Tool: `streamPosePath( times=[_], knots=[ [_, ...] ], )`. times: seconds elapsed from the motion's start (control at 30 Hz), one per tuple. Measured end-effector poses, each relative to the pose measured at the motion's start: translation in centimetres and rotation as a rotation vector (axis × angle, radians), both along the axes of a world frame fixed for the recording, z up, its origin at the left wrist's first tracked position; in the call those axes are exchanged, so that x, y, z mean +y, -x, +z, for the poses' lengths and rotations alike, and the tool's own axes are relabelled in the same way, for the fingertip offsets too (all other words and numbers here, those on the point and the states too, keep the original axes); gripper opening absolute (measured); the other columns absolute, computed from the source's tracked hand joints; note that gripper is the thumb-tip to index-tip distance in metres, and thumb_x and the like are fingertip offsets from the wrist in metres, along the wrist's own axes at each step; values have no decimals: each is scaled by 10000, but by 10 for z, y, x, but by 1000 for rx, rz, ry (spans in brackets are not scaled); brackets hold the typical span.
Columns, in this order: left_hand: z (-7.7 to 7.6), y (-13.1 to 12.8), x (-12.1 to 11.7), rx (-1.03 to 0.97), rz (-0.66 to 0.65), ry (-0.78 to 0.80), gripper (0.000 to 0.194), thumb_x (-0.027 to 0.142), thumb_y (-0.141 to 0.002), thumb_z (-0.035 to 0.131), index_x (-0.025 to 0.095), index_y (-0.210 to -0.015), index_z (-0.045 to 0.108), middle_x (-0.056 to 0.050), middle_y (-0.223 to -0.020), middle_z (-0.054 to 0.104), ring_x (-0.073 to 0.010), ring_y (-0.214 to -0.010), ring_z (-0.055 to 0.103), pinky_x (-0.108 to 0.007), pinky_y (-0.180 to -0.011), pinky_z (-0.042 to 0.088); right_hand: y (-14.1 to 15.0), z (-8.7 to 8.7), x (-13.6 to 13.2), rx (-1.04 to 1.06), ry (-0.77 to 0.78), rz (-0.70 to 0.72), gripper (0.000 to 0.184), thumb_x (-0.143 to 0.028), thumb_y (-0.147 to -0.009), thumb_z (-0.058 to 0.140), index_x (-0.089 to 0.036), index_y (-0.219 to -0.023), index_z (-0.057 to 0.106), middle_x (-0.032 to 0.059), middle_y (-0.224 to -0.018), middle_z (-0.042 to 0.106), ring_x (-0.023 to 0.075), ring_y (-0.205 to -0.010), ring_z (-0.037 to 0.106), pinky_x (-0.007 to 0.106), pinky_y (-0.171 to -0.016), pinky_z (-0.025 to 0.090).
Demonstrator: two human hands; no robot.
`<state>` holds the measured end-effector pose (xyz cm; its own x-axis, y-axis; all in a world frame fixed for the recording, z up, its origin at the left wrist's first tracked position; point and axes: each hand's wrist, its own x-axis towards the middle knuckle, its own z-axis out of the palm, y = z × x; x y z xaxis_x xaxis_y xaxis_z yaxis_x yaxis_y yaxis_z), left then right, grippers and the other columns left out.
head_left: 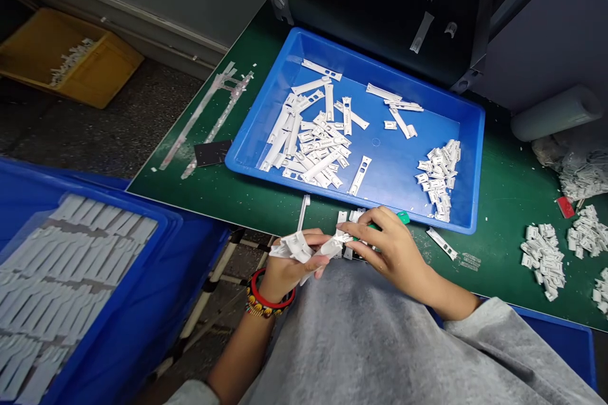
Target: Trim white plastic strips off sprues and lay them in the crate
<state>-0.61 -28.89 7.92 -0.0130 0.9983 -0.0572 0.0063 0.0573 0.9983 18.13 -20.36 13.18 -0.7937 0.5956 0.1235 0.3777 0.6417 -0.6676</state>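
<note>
My left hand (289,272) is closed around white plastic parts (292,247), more than one by the look of them. One long white part (327,253) points up from its fingers toward my right hand (387,237). The right fingers are wrapped round a green-handled tool (403,217), whose end sticks out past the knuckles. Its tip meets the end of the long part and is too small to make out. Behind the hands, a few more white parts (342,220) lie at the front edge of the green table (199,196), partly hidden.
A blue tray (380,193) holds loose white strips and a pile of small pieces. A conveyor belt (361,6) carries a few parts behind it. Small-part heaps (544,259) lie right. At left stand a blue bin (166,228) with rows of parts and a yellow bin (109,73).
</note>
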Motion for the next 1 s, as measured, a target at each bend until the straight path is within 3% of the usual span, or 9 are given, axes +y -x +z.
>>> streamPosePath(
  times=[0.17,0.27,0.37,0.43,0.57,0.77,1.0],
  knots=[
    [-1,2,-2,17,10,-64,539,599,-842,601,185,-497,602,-1,-384,543,-143,-478,494,-278,-535,439,7,-8,-4,-8,-144,-144,275,-282,-1004,450,-211,-1147,674,98,-962,564,209,-870,550,333,-740,471],
    [-2,2,-4,-3,14,-43,454,584,-817,645,170,-637,698,12,-431,558,-127,-443,511,-262,-487,435,7,-8,0,35,-124,-196,264,-270,-1004,446,-193,-1161,643,99,-967,564,209,-871,559,330,-739,475],
    [-3,1,-4,-20,53,-34,403,554,-810,668,160,-799,753,19,-476,570,-115,-414,514,-249,-449,429,4,-3,2,112,77,-81,265,-230,-1025,360,-196,-1156,588,68,-935,587,174,-844,578,281,-723,473],
    [-3,1,-4,-16,53,-29,409,551,-809,668,153,-796,760,10,-491,577,-118,-415,520,-247,-438,430,3,0,1,134,172,24,278,-204,-1029,292,-188,-1065,567,45,-860,594,155,-773,573,258,-682,453],
    [-1,3,-2,2,27,9,451,576,-786,670,137,-757,770,-24,-502,591,-145,-433,539,-262,-426,443,4,1,-2,38,148,126,296,-292,-1023,296,-196,-852,518,27,-750,576,150,-665,523,258,-594,371],
    [4,0,-3,17,39,124,536,678,-740,640,160,-737,778,-65,-575,634,-174,-471,546,-299,-461,467,6,-2,-1,-52,131,144,301,-355,-1000,374,-204,-764,484,0,-681,545,129,-611,494,246,-557,292],
    [3,0,-5,160,42,-13,534,662,-713,687,156,-857,780,-73,-723,666,-175,-602,572,-293,-578,486,5,-2,2,-78,279,182,328,-336,-1007,357,-209,-710,413,-32,-610,451,107,-535,412,239,-529,252]
  ],
)
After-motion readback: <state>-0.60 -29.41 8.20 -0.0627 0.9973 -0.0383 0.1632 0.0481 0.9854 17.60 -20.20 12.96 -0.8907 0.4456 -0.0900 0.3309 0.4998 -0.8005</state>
